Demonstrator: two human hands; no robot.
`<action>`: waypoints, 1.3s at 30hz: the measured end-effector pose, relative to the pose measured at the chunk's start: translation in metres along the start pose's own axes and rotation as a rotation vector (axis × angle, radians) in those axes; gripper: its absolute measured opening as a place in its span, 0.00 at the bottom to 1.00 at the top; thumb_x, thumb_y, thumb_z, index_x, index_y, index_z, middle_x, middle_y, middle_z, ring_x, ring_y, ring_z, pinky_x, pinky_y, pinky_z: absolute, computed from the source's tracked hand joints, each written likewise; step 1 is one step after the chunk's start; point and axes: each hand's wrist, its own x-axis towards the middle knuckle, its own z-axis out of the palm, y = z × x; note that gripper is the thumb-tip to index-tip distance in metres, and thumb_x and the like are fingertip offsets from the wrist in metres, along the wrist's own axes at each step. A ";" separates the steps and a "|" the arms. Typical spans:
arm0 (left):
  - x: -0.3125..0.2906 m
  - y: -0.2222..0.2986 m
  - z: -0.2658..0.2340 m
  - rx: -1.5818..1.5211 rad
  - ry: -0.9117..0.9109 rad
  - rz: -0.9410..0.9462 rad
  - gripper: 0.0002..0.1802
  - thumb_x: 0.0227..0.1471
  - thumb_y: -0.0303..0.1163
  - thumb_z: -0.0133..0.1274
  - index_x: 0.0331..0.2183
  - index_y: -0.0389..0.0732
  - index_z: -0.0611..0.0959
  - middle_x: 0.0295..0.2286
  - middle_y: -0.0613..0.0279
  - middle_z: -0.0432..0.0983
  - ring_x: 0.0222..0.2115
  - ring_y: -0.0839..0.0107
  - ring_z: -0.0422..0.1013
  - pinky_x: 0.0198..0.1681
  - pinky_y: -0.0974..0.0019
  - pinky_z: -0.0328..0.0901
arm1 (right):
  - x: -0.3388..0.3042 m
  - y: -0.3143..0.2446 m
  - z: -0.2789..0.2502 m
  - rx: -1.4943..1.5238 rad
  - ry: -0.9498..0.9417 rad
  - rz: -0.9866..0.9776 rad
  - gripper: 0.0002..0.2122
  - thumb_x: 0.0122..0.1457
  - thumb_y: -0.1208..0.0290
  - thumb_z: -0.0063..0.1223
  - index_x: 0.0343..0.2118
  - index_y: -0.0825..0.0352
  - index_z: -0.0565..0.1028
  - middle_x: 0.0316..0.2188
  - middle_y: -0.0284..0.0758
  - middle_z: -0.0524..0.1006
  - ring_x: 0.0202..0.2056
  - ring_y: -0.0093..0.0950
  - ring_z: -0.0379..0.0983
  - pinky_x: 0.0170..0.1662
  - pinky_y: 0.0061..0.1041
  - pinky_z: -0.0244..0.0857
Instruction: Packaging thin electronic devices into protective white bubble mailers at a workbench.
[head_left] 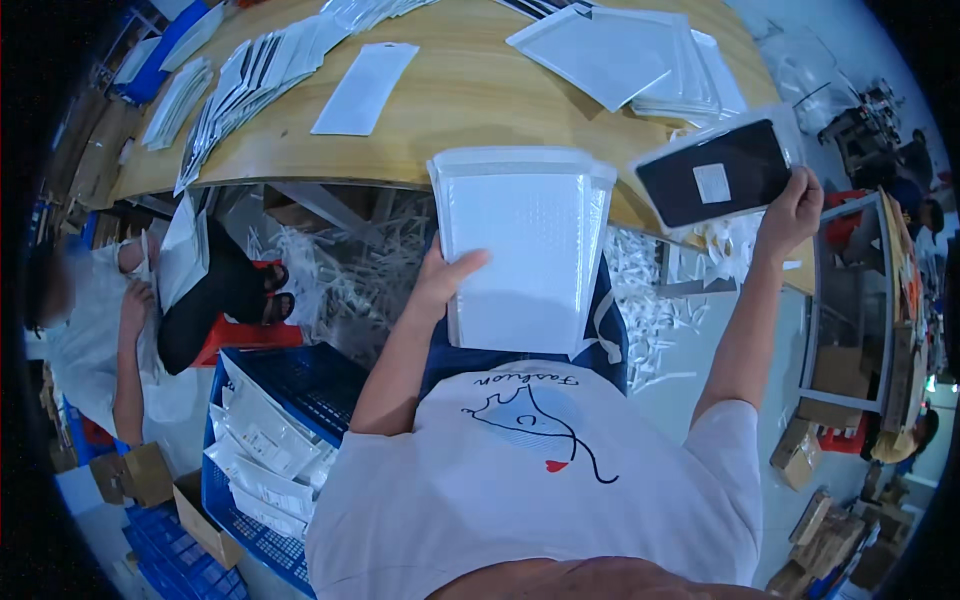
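Observation:
My left hand (443, 278) grips the left edge of a stack of white padded envelopes (520, 250), its thumb lying on top. The stack rests over my lap, with its far end by the table edge. Out to the right, my right hand (790, 215) pinches the corner of a clear plastic sleeve (790, 130). Inside that sleeve is a flat black rectangular item (745, 160) with rounded corners and a small white label (712, 184). Both hands are closed on what they hold.
On the wooden table (470, 110) lie a single white packet (365, 90), a fanned row of packets (250, 85) and more white envelopes (600, 55). A blue crate (290, 375) with packages stands at lower left. Another person (100, 310) sits left. Paper strips (340, 290) litter the floor.

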 end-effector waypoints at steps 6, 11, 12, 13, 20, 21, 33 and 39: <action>-0.005 -0.002 0.001 0.066 -0.008 0.041 0.35 0.42 0.24 0.59 0.52 0.35 0.64 0.42 0.48 0.71 0.37 0.64 0.70 0.43 0.67 0.66 | 0.031 -0.030 0.031 0.121 0.138 -0.166 0.06 0.58 0.74 0.49 0.34 0.70 0.76 0.30 0.33 0.78 0.30 0.21 0.70 0.39 0.18 0.64; -0.016 0.005 0.009 0.065 0.027 0.045 0.35 0.42 0.25 0.59 0.52 0.35 0.65 0.42 0.49 0.71 0.37 0.64 0.70 0.44 0.67 0.65 | 0.000 -0.051 0.098 0.161 -0.313 -0.333 0.04 0.55 0.76 0.53 0.33 0.70 0.77 0.31 0.32 0.78 0.32 0.21 0.71 0.39 0.17 0.64; -0.017 0.007 0.011 0.061 0.026 0.039 0.35 0.42 0.25 0.59 0.52 0.35 0.65 0.43 0.49 0.71 0.37 0.64 0.70 0.44 0.67 0.64 | -0.006 -0.038 0.115 0.130 -0.472 -0.415 0.04 0.55 0.76 0.53 0.32 0.70 0.77 0.31 0.31 0.78 0.32 0.21 0.71 0.39 0.17 0.64; -0.016 0.007 0.011 0.063 0.032 0.041 0.35 0.42 0.25 0.59 0.52 0.35 0.65 0.43 0.49 0.71 0.37 0.64 0.70 0.44 0.67 0.64 | -0.021 -0.044 0.129 0.226 -0.427 -0.419 0.05 0.55 0.75 0.53 0.33 0.68 0.77 0.33 0.33 0.77 0.32 0.22 0.71 0.37 0.19 0.64; -0.020 0.010 0.003 0.602 0.352 0.454 0.33 0.40 0.25 0.59 0.50 0.35 0.67 0.40 0.52 0.72 0.34 0.62 0.70 0.42 0.67 0.65 | -0.004 -0.078 0.130 0.298 -0.244 -0.189 0.05 0.58 0.74 0.49 0.34 0.67 0.73 0.28 0.30 0.75 0.29 0.21 0.69 0.35 0.18 0.64; -0.022 0.012 0.003 0.783 0.468 0.639 0.32 0.40 0.25 0.59 0.50 0.35 0.68 0.39 0.53 0.72 0.34 0.62 0.70 0.41 0.67 0.65 | 0.006 -0.079 0.124 0.331 -0.184 -0.172 0.05 0.58 0.73 0.49 0.33 0.68 0.74 0.28 0.31 0.76 0.29 0.21 0.70 0.36 0.18 0.64; 0.005 0.075 0.068 1.468 0.069 0.669 0.10 0.41 0.24 0.53 0.32 0.38 0.77 0.33 0.59 0.71 0.27 0.60 0.70 0.29 0.63 0.66 | 0.020 -0.105 0.077 0.467 -0.041 -0.140 0.05 0.58 0.74 0.50 0.33 0.71 0.73 0.25 0.33 0.75 0.26 0.18 0.68 0.32 0.15 0.63; -0.023 0.085 0.092 1.518 -0.087 0.741 0.07 0.45 0.27 0.52 0.32 0.42 0.78 0.31 0.62 0.70 0.26 0.63 0.69 0.29 0.67 0.66 | -0.005 -0.123 0.091 0.606 -0.114 -0.024 0.06 0.58 0.73 0.50 0.31 0.71 0.74 0.26 0.32 0.75 0.27 0.17 0.65 0.36 0.14 0.61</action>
